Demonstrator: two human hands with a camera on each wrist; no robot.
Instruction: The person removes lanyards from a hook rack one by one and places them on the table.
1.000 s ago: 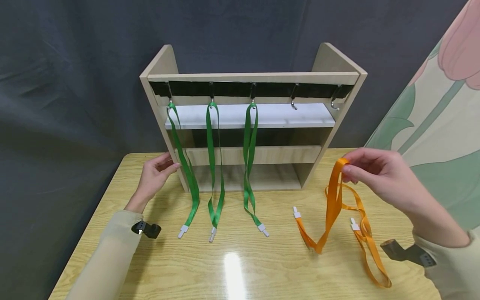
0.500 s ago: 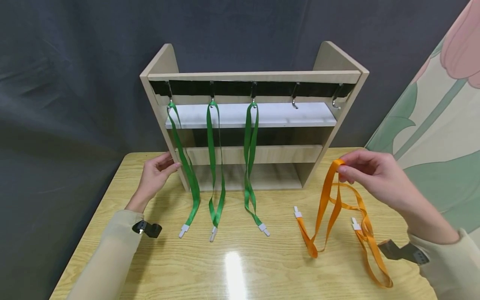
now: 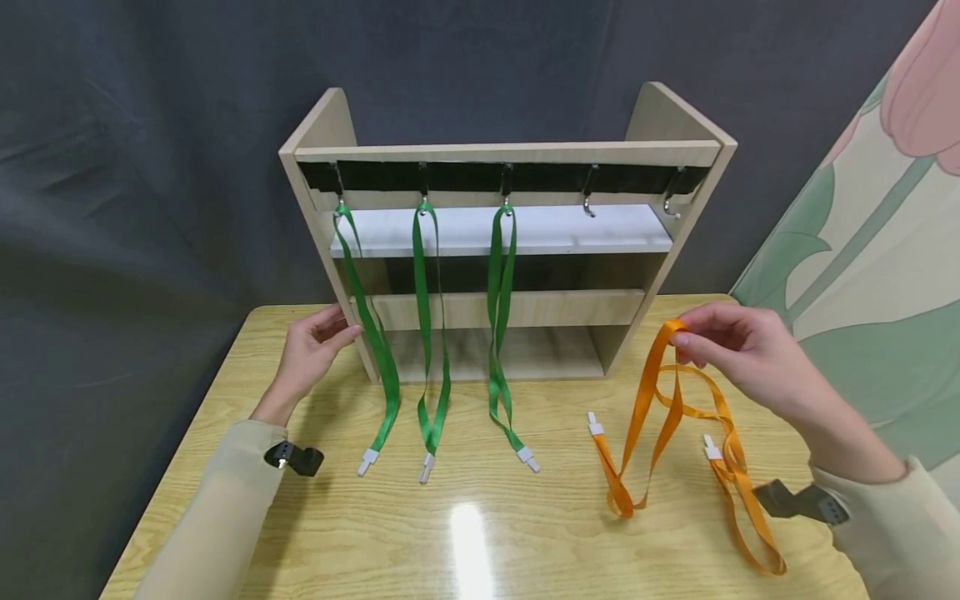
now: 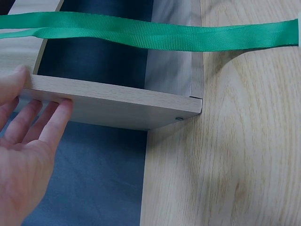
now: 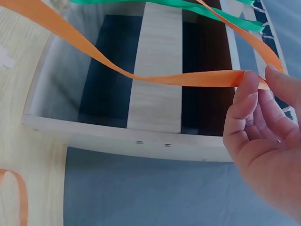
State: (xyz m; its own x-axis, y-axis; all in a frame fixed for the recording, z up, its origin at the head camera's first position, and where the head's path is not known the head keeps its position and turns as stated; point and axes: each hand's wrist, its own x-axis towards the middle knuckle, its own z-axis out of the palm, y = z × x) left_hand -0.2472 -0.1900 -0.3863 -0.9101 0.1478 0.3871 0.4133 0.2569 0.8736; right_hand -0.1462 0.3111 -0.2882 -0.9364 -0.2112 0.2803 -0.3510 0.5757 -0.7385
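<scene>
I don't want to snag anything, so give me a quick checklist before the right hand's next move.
1. Right hand grips the held orange strap: ok, pinched at the top of its loop.
2. Left hand holds the rack: ok, thumb and fingers at its left side.
3. A hook is free: ok, the two rightmost are bare.
4. Green straps hang on hooks: ok, all three do.
5. The held strap's clip is off the table: not ok, it lies there.
6. The held strap is clear of the other orange strap: cannot tell, they overlap in the head view.

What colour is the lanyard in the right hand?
The lanyard is orange, clearest in the head view.
</scene>
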